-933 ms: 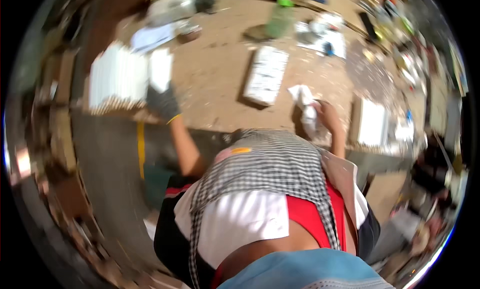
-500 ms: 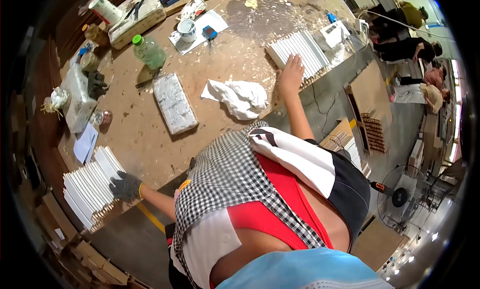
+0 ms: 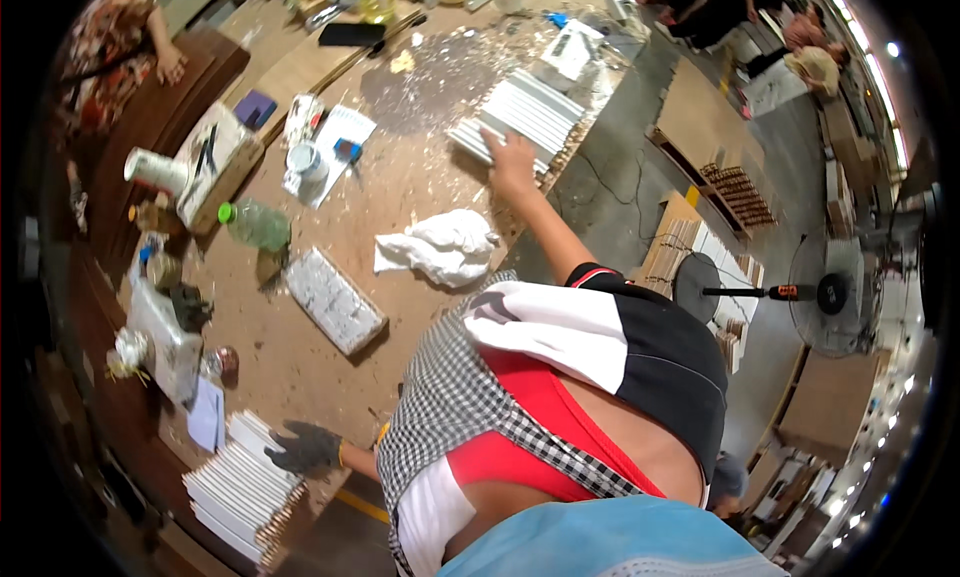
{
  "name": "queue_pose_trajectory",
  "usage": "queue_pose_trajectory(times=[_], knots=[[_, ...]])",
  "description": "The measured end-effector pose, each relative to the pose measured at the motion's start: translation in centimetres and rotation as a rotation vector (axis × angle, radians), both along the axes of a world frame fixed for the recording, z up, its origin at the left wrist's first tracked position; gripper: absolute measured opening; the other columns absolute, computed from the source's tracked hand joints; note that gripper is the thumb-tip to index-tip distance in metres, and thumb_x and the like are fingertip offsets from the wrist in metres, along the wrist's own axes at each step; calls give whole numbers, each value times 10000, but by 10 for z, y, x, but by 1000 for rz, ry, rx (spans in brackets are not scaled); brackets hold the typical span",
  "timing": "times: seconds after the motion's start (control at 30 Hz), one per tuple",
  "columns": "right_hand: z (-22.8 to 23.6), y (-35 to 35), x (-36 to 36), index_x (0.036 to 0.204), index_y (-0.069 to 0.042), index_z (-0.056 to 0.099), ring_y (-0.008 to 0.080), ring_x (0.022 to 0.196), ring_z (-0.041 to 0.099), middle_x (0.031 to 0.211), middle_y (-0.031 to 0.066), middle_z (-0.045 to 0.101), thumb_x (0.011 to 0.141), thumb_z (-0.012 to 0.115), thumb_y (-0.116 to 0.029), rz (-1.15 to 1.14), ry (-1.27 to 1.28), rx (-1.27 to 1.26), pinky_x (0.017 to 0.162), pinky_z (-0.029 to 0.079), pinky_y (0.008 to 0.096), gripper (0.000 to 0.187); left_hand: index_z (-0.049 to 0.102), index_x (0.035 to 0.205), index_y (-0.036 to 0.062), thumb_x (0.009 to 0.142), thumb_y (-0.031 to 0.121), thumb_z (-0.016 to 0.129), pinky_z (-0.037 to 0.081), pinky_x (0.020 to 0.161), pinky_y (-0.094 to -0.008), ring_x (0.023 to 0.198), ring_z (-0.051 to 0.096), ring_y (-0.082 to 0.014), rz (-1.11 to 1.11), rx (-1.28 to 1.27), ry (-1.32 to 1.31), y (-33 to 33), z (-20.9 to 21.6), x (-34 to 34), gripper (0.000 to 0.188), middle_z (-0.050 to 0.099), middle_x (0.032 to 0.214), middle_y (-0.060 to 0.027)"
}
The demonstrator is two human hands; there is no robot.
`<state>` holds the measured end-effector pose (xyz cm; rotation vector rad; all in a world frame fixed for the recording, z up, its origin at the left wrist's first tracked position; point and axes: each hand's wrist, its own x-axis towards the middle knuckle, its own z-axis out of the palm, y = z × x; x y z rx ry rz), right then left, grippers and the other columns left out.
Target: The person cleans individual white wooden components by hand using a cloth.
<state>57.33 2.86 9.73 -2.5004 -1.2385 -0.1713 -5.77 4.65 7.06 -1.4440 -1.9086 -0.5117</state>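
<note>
My left hand [image 3: 306, 447], in a dark grey glove, is open, its fingers stretched out at the edge of a stack of white strips [image 3: 235, 487] at the lower left. These strips lie side by side, with brown ends facing the table edge. My bare right hand [image 3: 514, 167] reaches to a second group of white strips [image 3: 535, 112] near the right edge of the table. Its fingers are apart and rest over the nearest strips. Between the hands lie a crumpled white cloth [image 3: 440, 249] and a white-smeared block [image 3: 335, 299].
On the stained worktable [image 3: 330, 387] stand a green-capped bottle [image 3: 258, 227], a white tub [image 3: 306, 161] on paper and a blue box [image 3: 348, 150]. A fan [image 3: 830, 292] and pallets [image 3: 710, 127] are to the right. Another person's hand [image 3: 171, 65] shows at the upper left.
The whole view has shifted, bringing another person into the upper left. My right hand has moved to the near side of its strips, fingers more spread. My left hand's fingers have stretched out.
</note>
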Motion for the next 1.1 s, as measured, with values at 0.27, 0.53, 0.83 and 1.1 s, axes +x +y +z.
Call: queue_pose_trajectory(times=[0.27, 0.53, 0.83, 1.1], knots=[[-2, 69, -19, 1474, -189, 476, 351, 1217, 591, 1355, 180, 604, 674, 863, -301, 468, 942, -52, 1025, 472, 427, 895, 671, 1162, 143, 931, 368, 686, 467, 946, -524, 1175, 549, -375, -128, 57, -32, 14, 15, 28, 323, 579, 1312, -166], [-9, 101, -29, 1505, -88, 408, 376, 1175, 612, 1301, 232, 621, 773, 789, -357, 510, 797, -268, 1013, 481, 407, 868, 670, 1159, 119, 932, 361, 686, 460, 968, -520, 1185, 543, -380, -210, 101, -38, 30, 7, 43, 332, 576, 1319, -170], [-18, 96, -124, 1499, -25, 337, 343, 1226, 529, 1335, 177, 541, 784, 796, -331, 368, 73, -231, 1004, 409, 544, 902, 670, 1156, 92, 933, 352, 686, 451, 992, -516, 1197, 537, -385, -228, 65, -62, 18, -2, 28, 343, 573, 1327, -174], [35, 94, -118, 1451, -97, 449, 406, 993, 583, 1075, 229, 582, 685, 863, -252, 502, 109, -1, 821, 487, 485, 885, 667, 1138, 44, 930, 286, 679, 414, 1066, -521, 1266, 500, -398, -173, -12, -181, -10, 27, 28, 320, 558, 1353, -210]])
